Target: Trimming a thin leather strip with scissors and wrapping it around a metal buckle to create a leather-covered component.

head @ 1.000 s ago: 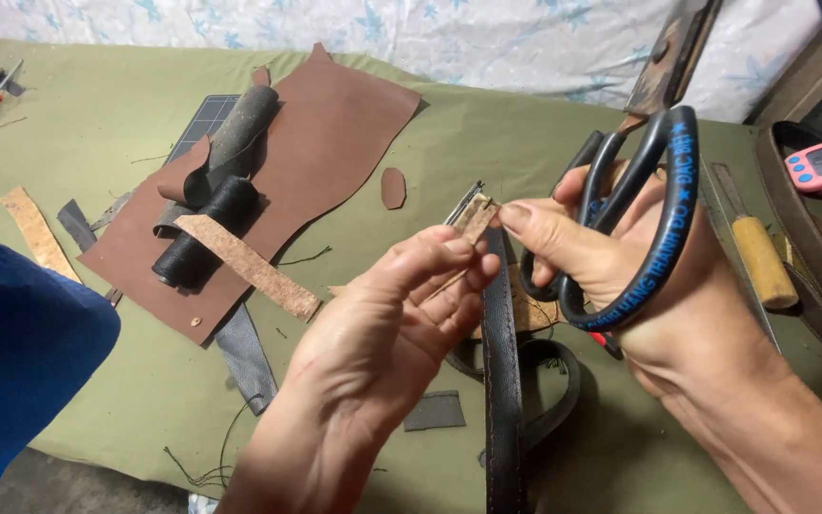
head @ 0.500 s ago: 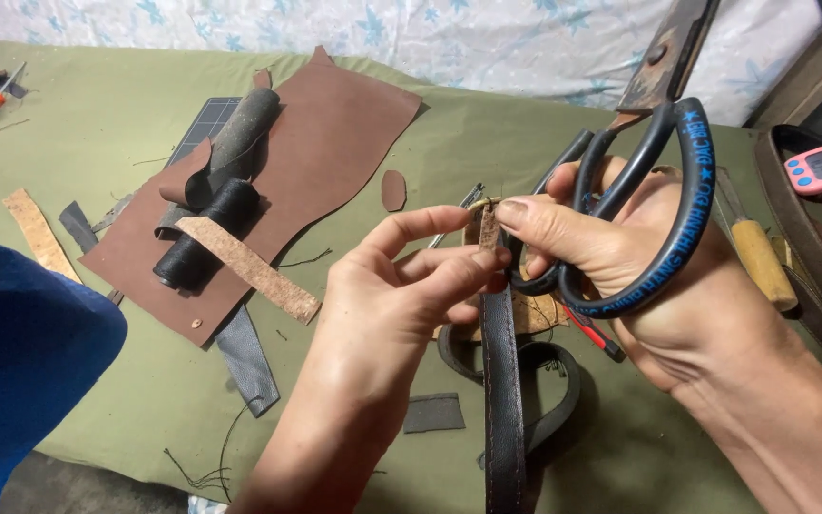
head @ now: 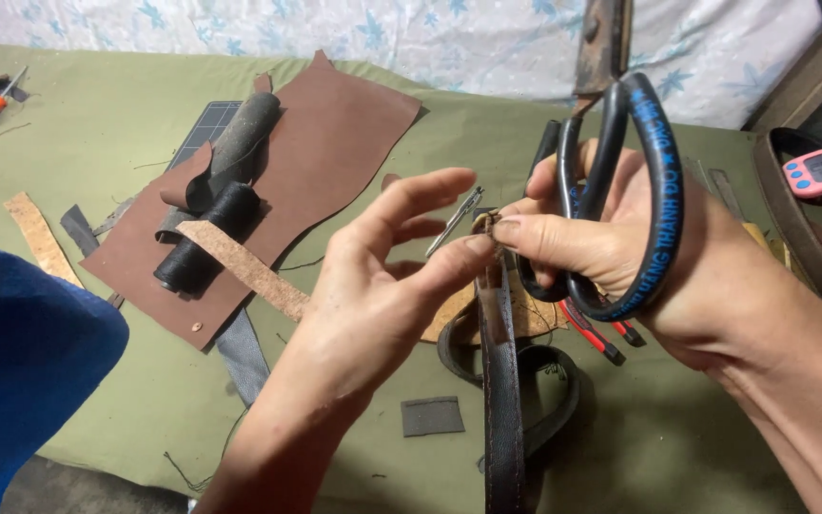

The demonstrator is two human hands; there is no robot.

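My right hand (head: 677,262) holds large scissors (head: 620,190) with black, blue-wrapped handles, and its thumb and forefinger pinch the top end of a dark leather strap (head: 501,381). My left hand (head: 382,276) meets it there, thumb and forefinger on the same strap end, other fingers spread. A thin metal needle (head: 454,221) sticks out at the pinch point. The strap hangs down toward me and curls into a loop on the green cloth.
A brown leather sheet (head: 306,162) lies on the green-covered table (head: 97,152) with a black thread spool (head: 206,238), a grey roll and a tan strip (head: 244,266). A pink timer (head: 818,171) sits right. Red-handled pliers (head: 601,333) lie under my right hand. Blue cloth (head: 21,371) fills the lower left.
My right hand has tilted the scissors more upright. The left hand's fingers have opened out while both hands stay pinched on the strap end.
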